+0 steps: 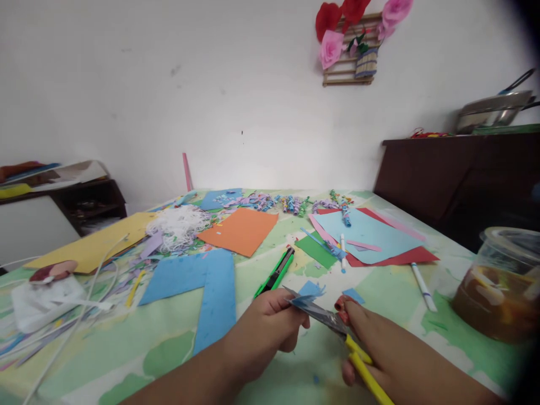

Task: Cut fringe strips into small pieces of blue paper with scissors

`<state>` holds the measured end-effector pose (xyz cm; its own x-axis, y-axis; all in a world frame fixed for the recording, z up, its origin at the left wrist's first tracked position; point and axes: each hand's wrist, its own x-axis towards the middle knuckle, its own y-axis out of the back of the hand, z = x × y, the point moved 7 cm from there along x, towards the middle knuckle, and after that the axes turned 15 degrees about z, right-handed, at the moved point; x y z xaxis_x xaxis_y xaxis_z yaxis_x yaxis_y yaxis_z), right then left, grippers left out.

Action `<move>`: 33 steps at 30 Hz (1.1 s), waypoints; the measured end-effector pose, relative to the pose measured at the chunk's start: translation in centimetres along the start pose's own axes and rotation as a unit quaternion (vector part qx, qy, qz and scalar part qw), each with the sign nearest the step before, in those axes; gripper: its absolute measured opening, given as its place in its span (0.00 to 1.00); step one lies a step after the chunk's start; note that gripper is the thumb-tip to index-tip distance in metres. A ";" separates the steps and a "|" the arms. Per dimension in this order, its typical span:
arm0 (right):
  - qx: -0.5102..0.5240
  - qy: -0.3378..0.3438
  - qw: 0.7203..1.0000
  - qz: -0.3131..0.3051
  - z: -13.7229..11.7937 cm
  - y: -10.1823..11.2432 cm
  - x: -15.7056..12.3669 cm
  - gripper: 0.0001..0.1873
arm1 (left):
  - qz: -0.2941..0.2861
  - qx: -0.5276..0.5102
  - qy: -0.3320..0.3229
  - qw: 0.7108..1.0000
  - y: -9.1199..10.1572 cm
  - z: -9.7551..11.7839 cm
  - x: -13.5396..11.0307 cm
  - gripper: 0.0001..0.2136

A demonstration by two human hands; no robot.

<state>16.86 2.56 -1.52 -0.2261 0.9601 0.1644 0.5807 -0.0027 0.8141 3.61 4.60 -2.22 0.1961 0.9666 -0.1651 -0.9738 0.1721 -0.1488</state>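
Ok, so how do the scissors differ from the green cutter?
The scissors have yellow handles and bare metal blades; the cutter has a green and black body. The scissors are held in the right hand, while the cutter lies on the table, just beyond the left hand. Both look like cutting tools.
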 end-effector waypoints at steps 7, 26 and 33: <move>-0.008 0.012 1.000 0.003 0.0 -0.1 -0.2 0.18 | -0.125 -0.092 0.115 0.981 -0.6 -0.7 -0.5 0.04; -0.123 0.022 0.992 0.007 0.6 -0.6 -0.2 0.28 | 0.060 0.144 -0.154 0.976 0.6 2.8 -0.6 0.09; -0.112 0.041 0.992 0.032 0.2 -0.6 -0.1 0.23 | 0.085 0.152 -0.153 0.973 0.7 2.4 -0.6 0.09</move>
<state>16.68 2.49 -2.13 -0.2626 0.9300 0.2573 0.4105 -0.1337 0.9020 2.55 4.56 0.13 0.0301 0.9892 0.1437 -0.9875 0.0071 0.1576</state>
